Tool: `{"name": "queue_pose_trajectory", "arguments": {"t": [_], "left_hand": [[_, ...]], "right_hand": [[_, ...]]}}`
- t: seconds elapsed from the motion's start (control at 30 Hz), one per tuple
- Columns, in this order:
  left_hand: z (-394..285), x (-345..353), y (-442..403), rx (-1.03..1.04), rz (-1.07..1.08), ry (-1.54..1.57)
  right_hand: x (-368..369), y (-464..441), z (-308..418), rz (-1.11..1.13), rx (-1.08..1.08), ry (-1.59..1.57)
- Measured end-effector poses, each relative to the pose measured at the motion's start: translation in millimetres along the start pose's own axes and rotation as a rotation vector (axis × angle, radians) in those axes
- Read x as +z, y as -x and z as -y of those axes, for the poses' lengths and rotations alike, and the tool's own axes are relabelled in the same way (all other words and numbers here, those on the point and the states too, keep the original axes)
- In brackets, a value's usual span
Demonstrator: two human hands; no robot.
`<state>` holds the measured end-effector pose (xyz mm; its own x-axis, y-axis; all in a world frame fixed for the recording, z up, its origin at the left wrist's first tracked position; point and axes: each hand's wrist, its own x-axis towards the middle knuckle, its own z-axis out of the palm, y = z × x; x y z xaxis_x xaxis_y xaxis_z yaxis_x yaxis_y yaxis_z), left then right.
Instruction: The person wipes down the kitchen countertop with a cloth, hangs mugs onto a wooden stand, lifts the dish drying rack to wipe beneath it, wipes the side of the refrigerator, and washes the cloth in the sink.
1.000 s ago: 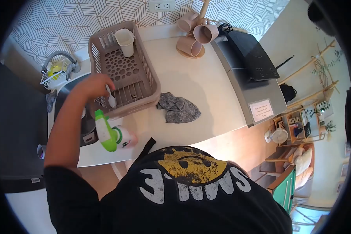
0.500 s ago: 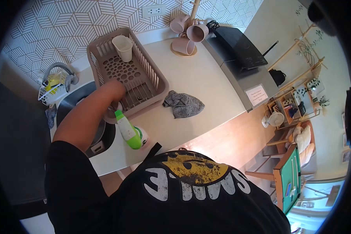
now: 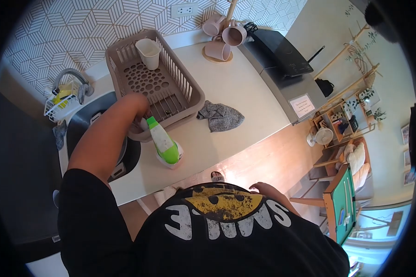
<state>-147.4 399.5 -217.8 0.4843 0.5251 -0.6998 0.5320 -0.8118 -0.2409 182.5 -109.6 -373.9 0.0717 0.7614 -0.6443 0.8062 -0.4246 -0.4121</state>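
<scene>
My left hand (image 3: 141,107) reaches over the near left corner of the brown dish rack (image 3: 196,94), its fingers closed and mostly hidden. A white spoon (image 3: 144,123) shows partly beneath them. Just in front of the rack stands a spray bottle (image 3: 167,150) with a green and white head. Inside the rack, at its far end, is a cream-coloured cup (image 3: 149,54). A crumpled grey cloth (image 3: 222,117) lies right of the rack. My right hand (image 3: 259,187) hangs beside my body at the counter's front, fingers apart, holding nothing.
The dark sink (image 3: 85,121) lies left of the rack, with a faucet (image 3: 69,74) and a white caddy (image 3: 60,102) behind it. Pink mugs (image 3: 234,34) hang on a stand at the back. A black cooktop (image 3: 282,53) is on the right. My foot (image 3: 217,177) shows below.
My left hand has moved right and lower at the rack's near corner, and the spoon is now mostly covered. The view has shifted. My right hand has come into sight.
</scene>
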Motion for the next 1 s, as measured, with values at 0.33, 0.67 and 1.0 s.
{"name": "queue_pose_trajectory", "arguments": {"t": [0.33,0.67,1.0], "left_hand": [[14,3,0,0.082,-0.277,-0.086],[88,31,169,-0.298,-1.014,0.413],[65,215,151,-0.517,-0.498,0.849]], "right_hand": [[27,-3,9,0.152,-0.021,-0.004],[-89,6,150,-0.369,-0.428,-0.343],[-110,-46,314,-0.535,-0.881,-0.253]]}}
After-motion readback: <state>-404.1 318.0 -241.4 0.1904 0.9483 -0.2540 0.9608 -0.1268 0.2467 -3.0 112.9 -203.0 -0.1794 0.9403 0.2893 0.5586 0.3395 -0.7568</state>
